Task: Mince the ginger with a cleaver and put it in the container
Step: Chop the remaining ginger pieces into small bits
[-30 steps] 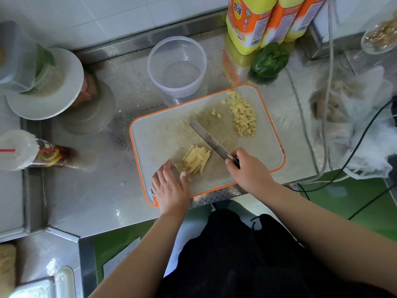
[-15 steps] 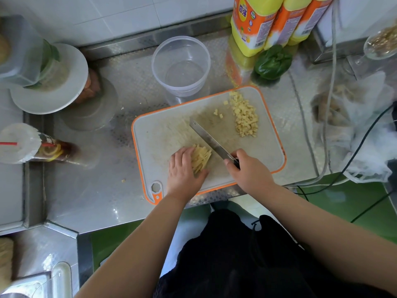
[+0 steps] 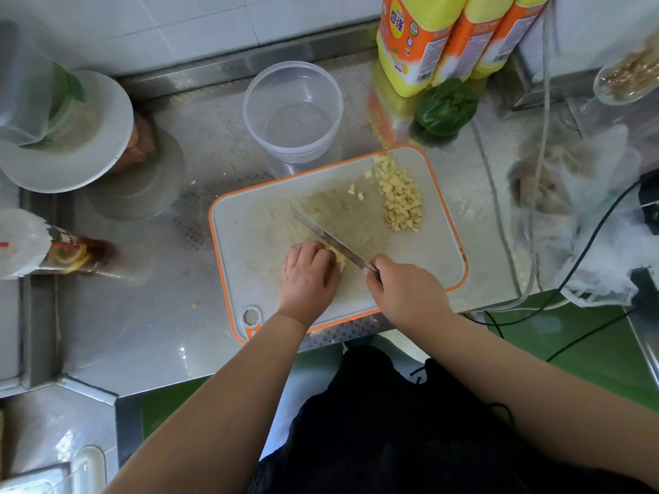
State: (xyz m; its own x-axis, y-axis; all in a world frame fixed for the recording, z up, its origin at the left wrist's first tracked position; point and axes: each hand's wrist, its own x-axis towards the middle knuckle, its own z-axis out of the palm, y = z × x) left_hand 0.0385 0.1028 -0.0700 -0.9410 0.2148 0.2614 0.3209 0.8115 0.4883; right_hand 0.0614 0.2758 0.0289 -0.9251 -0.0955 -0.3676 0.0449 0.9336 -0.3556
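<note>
Two ginger lots lie on the board [image 3: 256, 222]: strips [image 3: 340, 257] under the curled left hand [image 3: 308, 276], dice [image 3: 401, 199] at the far right. Right hand [image 3: 406, 292] grips the cleaver [image 3: 330, 238], blade beside the left fingers. Container [image 3: 293, 110] stands behind the board.

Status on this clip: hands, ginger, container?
Left hand curled over ginger strips; right hand grips cleaver. Diced ginger piled on board. Container empty, nothing blocking.

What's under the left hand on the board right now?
Ginger strips: only their ends show beside the left hand, next to the cleaver. The rest is covered by the fingers.
</note>
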